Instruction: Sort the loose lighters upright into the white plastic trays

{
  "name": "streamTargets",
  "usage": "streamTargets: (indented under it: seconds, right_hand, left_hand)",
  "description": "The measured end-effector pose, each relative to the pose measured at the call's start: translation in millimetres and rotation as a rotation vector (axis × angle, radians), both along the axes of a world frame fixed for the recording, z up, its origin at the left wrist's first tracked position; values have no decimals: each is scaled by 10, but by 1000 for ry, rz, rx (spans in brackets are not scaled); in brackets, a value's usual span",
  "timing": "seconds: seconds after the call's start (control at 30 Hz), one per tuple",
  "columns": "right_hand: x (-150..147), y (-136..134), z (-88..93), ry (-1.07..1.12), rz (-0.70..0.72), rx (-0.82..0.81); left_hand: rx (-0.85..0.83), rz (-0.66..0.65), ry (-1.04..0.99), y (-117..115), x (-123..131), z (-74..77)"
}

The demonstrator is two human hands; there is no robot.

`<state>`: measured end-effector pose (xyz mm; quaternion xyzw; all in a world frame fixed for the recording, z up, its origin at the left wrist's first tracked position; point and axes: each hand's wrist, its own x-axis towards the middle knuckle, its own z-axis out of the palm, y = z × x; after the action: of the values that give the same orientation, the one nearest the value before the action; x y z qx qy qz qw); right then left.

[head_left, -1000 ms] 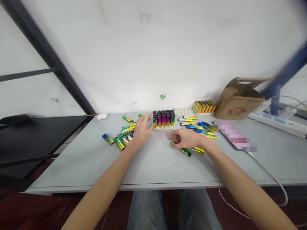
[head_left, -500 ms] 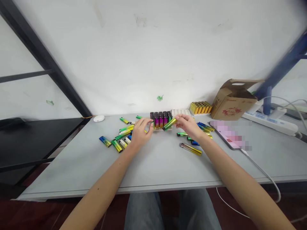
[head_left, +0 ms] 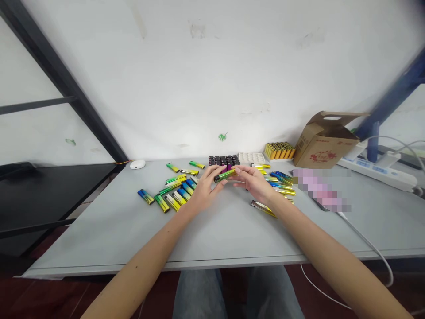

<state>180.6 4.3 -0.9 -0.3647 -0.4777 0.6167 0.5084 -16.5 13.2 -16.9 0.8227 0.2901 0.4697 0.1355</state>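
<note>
Between my two hands is a slim, shiny green-and-yellow tube with a black end (head_left: 226,175), lying nearly level. My right hand (head_left: 255,182) pinches its yellow right end. My left hand (head_left: 204,188) has its thumb and fingers closed around the black left end. Just behind stands a block of upright purple tubes with black tops (head_left: 223,160), partly hidden by my fingers. Loose metallic tubes in green, blue and yellow lie beside my left hand, among them a green-yellow one (head_left: 162,203). More lie near my right hand, including a brown-yellow tube (head_left: 264,208).
Against the wall are a white holed tray (head_left: 251,157) and a tray of upright yellow tubes (head_left: 280,151). An open cardboard box (head_left: 327,144), a power strip (head_left: 378,170) and a phone on a cable (head_left: 320,190) are at right. A white case (head_left: 137,164) sits at left.
My right hand has brought the green-yellow tube left and slightly down. My left hand has moved right, away from the purple block, onto the tube's black end.
</note>
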Motion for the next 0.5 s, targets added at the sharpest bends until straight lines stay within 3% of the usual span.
streamTargets:
  seconds: [0.13,0.3,0.5]
  right_hand:
    - [-41,-6,-11,12,5,-21]
    - [35,39,44,278,42,-151]
    - [94,27,73,504,138,-165]
  left_hand:
    - [-102,-45,-169,-18,35,66]
    - [-326,-33,-413,-11,62,127]
    - [-643,-76,-665,5,14,140]
